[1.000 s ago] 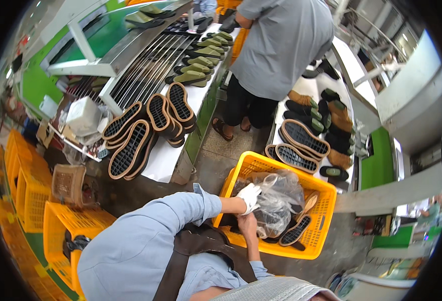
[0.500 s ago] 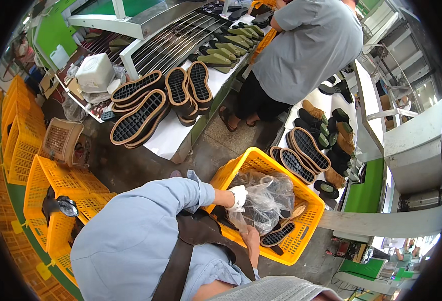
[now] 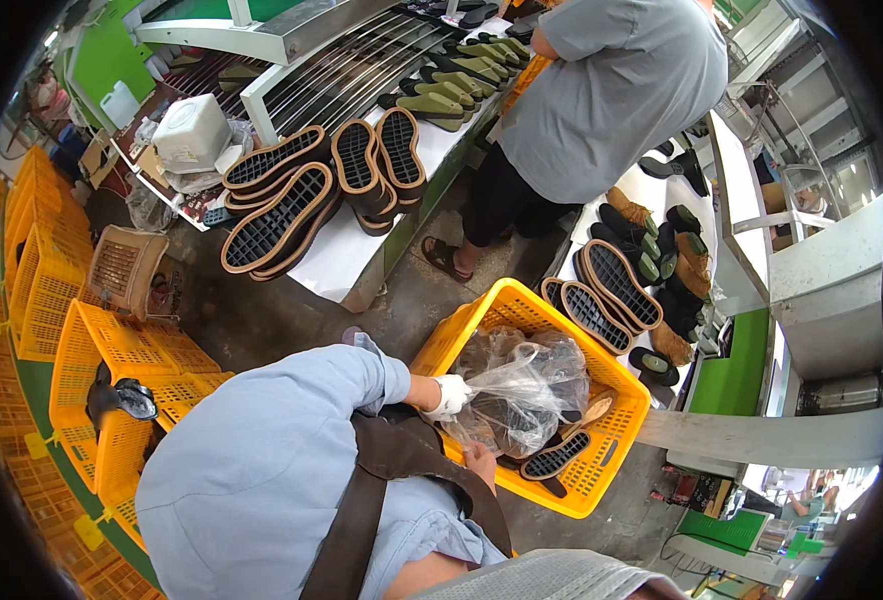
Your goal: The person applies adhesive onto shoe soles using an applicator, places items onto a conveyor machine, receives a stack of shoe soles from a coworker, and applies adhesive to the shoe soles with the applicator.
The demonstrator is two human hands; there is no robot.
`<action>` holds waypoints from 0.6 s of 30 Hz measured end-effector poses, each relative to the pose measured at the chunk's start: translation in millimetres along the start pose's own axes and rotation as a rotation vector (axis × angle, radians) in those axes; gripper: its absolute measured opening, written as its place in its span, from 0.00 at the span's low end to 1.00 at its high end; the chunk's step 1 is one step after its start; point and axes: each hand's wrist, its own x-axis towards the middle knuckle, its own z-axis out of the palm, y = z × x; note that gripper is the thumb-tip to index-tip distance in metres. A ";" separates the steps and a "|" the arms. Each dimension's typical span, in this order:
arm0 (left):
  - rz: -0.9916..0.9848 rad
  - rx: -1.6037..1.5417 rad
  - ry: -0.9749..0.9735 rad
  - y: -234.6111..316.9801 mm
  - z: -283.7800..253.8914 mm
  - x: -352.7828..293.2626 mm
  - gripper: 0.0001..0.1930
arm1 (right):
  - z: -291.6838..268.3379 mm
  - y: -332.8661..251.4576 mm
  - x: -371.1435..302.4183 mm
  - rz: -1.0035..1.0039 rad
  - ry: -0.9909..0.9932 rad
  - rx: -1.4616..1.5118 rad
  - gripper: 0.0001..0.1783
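Observation:
My left hand (image 3: 448, 397), in a white glove, is closed on a gathered part of a clear plastic bag (image 3: 531, 385). My right hand (image 3: 479, 462), bare, pinches the bag's near edge. The bag lies bunched inside a yellow plastic crate (image 3: 616, 440); dark contents show through it, too blurred to name. Beside the bag in the crate rest a black-treaded shoe sole (image 3: 555, 456) with a tan rim and a tan sole-shaped piece (image 3: 599, 406). Part of the crate's near side is hidden by my arms.
Stacked soles (image 3: 281, 220) and rows of green shoe uppers (image 3: 439, 104) cover the left bench. Soles and shoes (image 3: 616, 285) lie on the right bench. A co-worker in a grey shirt (image 3: 611, 100) stands between. Yellow crates (image 3: 91, 370) line the left.
Both hands have moved left, drawing the bag's near edge toward me and stretching it. The crate appears slightly higher in view. The co-worker's feet have shifted.

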 end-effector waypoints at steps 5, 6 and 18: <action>0.057 -0.167 0.410 6.6 12.4 -29.8 0.14 | -5.1 -17.7 0.4 -0.037 -0.015 -0.118 0.16; 0.038 -0.173 0.415 9.2 12.4 -33.2 0.14 | -6.7 -18.9 -0.3 -0.047 -0.031 -0.125 0.16; -0.330 -0.621 0.187 19.6 -18.0 -146.0 0.21 | 4.8 -36.9 -15.7 -0.106 0.166 -0.138 0.12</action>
